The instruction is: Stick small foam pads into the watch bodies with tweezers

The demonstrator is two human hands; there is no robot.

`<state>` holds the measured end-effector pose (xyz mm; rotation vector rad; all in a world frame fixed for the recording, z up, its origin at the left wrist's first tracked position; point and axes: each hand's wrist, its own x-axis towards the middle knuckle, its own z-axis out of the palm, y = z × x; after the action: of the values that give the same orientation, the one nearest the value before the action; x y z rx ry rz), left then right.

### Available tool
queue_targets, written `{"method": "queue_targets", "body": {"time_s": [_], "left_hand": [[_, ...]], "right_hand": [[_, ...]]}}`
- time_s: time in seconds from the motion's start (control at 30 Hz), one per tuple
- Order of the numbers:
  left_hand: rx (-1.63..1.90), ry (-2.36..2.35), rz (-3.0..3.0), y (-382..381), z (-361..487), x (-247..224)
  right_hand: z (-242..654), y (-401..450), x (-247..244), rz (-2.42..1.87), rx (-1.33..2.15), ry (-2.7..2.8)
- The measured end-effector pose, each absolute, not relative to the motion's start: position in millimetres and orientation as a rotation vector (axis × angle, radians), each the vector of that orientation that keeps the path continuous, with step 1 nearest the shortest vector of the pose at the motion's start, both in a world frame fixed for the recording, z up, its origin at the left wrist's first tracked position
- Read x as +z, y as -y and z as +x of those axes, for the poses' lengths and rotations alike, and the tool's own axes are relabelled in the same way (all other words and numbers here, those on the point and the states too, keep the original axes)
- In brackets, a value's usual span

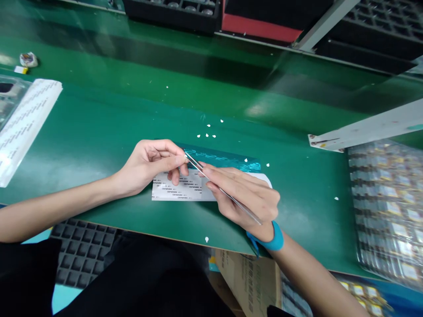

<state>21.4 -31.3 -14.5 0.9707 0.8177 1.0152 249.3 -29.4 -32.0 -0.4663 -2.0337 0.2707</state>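
My right hand (244, 191) grips a pair of metal tweezers (239, 204), whose tips point up and left. At those tips, the thumb and index finger of my left hand (145, 165) are pinched together. A tiny pale speck shows there, too small to name. Beneath both hands lies a white sheet (176, 189) with rows of printed labels, partly covered by my fingers. Along its far edge runs a shiny teal film strip (228, 159). Several small white tab-shaped pieces (207, 135) are scattered on the green table beyond it.
A clear tray of small parts (386, 211) stands at the right, near a white post (366, 125). White printed sheets (29, 127) lie at the left. Black trays (172, 17) sit on a shelf behind. Below the table edge are a cardboard box (251, 281) and a dark gridded tray (82, 251).
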Motion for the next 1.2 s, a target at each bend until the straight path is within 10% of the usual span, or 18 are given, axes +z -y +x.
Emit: {"method": "queue_targets", "body": {"time_s": [0.9, 1.2], "left_hand": [[0.990, -0.771, 1.110, 36, 25, -19], [1.150, -1.675, 2.332, -70, -72, -65]], "right_hand": [[247, 29, -33, -0.534, 0.435, 1.933], [245, 29, -34, -0.554, 0.394, 1.926]]}}
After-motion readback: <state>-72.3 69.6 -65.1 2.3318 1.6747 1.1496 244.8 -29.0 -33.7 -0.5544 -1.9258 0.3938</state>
